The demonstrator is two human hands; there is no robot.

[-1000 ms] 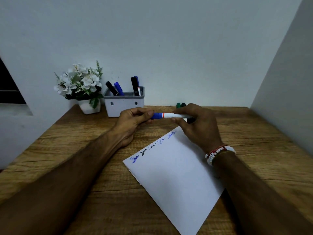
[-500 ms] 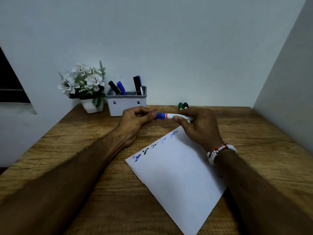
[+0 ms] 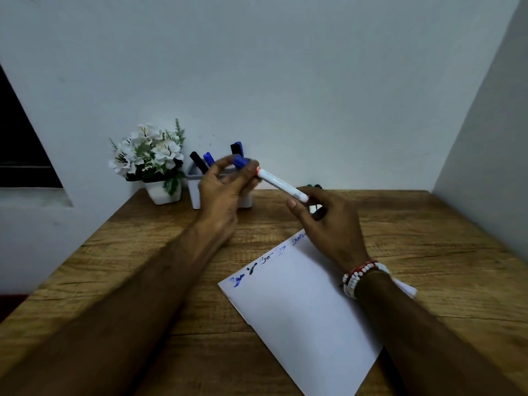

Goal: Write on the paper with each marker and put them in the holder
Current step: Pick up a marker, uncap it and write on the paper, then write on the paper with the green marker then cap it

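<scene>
Paper: a white paper sheet point(image 3: 308, 310) lies slanted on the near right of the brown wooden bench point(image 3: 443, 252), with blue and black scribbles along its far-left edge.
Right hand: the right hand point(image 3: 331, 224) is over the paper's far corner, pinching the marker's tail end.
Marker: a white-barrelled marker with a blue cap point(image 3: 281, 184) is held above the bench, sloping up to the left.
Left hand: the left hand point(image 3: 223, 192) curls its fingers round the cap end.
Holder: a grey box-shaped holder point(image 3: 194, 192) stands against the far wall, partly behind the left hand, with black and blue markers point(image 3: 198, 162) in it.
Far left: white flowers in a white pot point(image 3: 164, 192).
</scene>
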